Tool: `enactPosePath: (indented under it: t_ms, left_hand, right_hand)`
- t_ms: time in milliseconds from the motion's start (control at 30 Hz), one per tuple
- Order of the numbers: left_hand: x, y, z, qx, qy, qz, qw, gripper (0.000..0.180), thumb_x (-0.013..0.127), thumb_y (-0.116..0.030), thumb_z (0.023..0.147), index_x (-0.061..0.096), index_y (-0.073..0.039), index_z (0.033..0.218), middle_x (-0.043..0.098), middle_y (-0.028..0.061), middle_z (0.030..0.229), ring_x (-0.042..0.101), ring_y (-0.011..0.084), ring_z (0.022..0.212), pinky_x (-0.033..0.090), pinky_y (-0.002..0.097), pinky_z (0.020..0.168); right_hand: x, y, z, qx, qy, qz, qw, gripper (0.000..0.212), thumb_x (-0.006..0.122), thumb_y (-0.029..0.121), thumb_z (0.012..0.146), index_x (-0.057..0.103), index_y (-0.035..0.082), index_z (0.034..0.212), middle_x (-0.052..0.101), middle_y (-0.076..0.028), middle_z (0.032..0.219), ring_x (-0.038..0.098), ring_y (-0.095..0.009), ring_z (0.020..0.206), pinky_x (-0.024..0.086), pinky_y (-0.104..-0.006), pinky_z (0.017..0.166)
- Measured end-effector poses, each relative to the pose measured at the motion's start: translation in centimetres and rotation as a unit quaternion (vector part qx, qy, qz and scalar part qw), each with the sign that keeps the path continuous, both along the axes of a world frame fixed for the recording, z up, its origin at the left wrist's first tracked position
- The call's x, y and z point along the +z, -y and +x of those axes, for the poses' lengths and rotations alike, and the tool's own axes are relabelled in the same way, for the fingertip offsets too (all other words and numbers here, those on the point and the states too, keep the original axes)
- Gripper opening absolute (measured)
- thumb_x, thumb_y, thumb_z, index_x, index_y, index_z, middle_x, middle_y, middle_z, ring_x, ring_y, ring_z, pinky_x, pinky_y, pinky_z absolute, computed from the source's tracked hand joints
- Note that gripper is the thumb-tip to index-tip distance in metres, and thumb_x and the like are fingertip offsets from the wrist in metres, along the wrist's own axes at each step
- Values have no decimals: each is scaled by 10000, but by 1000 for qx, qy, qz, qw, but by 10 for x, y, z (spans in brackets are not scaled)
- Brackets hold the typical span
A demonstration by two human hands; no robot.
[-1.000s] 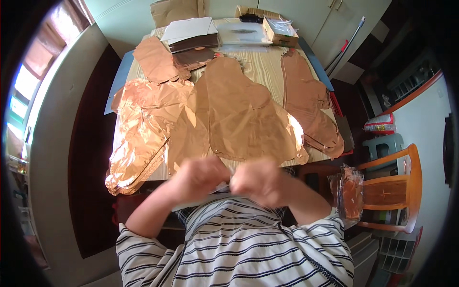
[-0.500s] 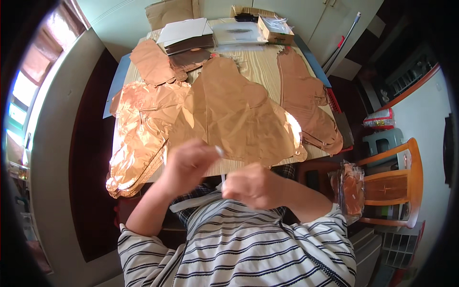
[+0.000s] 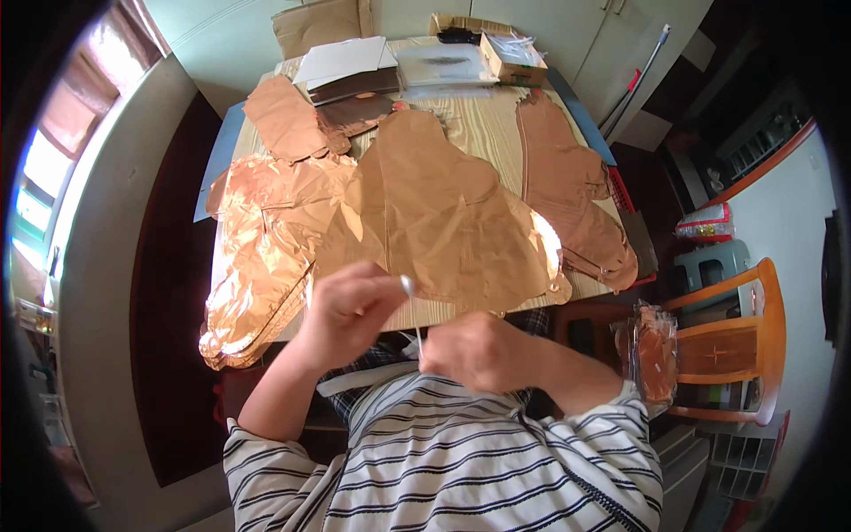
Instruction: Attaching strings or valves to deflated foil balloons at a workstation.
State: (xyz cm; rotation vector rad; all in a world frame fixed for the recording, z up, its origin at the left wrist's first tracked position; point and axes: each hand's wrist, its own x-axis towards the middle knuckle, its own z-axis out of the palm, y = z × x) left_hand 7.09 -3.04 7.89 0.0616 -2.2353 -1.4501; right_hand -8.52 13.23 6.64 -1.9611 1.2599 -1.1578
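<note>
Seated at the near edge of the counter (image 3: 483, 133), with both hands raised in front of the chest, just short of that edge. Left hand (image 3: 347, 310) curled shut, pinching the top end of a thin white straw (image 3: 413, 315) between thumb and fingertips. Right hand (image 3: 483, 350) closed into a loose fist around the straw's lower end, just beside the left and slightly lower. Straw held nearly upright between the two, clear of the counter and not touching any foil.

Spread flat across the counter: several deflated copper foil balloons. Largest balloon (image 3: 443, 213) lying at the counter's middle, its near tip reaching the edge in front of the hands. Crumpled balloon (image 3: 257, 257) hanging over the counter's left near corner; a long narrow one (image 3: 567, 195) along the right side; a smaller one (image 3: 288, 120) toward the far left. At the far end, white and dark sheets (image 3: 346, 66) and a small cardboard box (image 3: 510, 58).

Judged by the lie of things: every balloon flat, none inflated, the straw not yet inserted in any valve. Work seemingly at its start, with filling all left to do.
</note>
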Motion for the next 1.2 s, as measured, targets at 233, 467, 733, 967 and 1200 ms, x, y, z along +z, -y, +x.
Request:
enactPosePath:
  t_ms: [233,467,733,967,1200]
  left_hand:
    - [4,-1,-7,26,32,20,999,129,625,45,836,699,17,937,631,119,807,632,257,763,514,334,678]
    - [-12,-21,-4,-143,-31,58,988,133,634,58,830,687,16,944,632,127,822,633,253,740,503,320,665]
    - [-12,-22,-3,-64,8,7,998,187,649,54,845,699,6,1018,600,99,765,583,209,657,475,298,613]
    - [-15,-28,-5,-125,21,79,989,169,638,44,870,700,3,1021,597,72,748,580,151,663,466,276,609]
    - [-23,-21,-4,-95,20,-22,995,163,648,40,864,704,-4,1011,590,74,745,586,168,681,470,276,632]
  right_hand:
    - [-2,5,-9,-66,-84,-33,994,67,622,117,878,600,65,842,590,-115,756,626,-305,716,497,-379,603]
    - [-3,15,-26,-152,4,6,988,125,618,150,921,602,44,856,601,-126,727,624,-311,675,487,-372,597]
    - [0,16,-25,-140,1,-15,990,122,598,111,930,572,34,839,593,-111,731,620,-274,660,480,-358,594]
    - [16,18,-29,-193,16,-19,981,84,597,114,930,594,44,885,629,-131,794,648,-286,678,510,-357,607]
    - [14,10,-24,-104,-2,-11,994,43,598,62,876,614,47,913,645,-135,833,652,-290,720,517,-362,649]
